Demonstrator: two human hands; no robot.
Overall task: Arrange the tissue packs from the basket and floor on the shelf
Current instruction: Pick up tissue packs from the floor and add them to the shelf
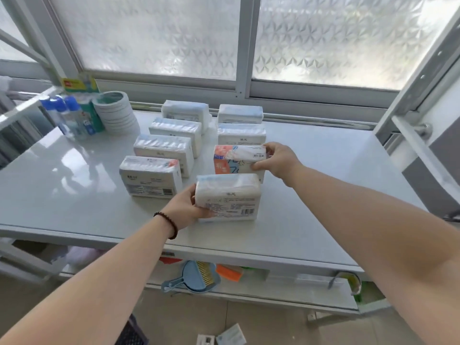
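Note:
Several white tissue packs stand in two rows on the white shelf top (62,195). My left hand (185,207) grips the left end of the nearest white pack (229,195) at the front of the right row. Just behind it, my right hand (276,158) holds the right end of an orange-and-white pack (236,160). The left row's front pack (150,176) stands free. Two loose packs (230,334) lie on the floor below. A dark basket corner (132,332) shows at the bottom edge.
Blue-capped bottles (67,118), a green package and a stack of tape rolls (117,113) stand at the shelf's back left. A frosted window (159,33) lies behind. The lower shelf holds a blue dustpan with brush (196,276) and an orange item (229,272).

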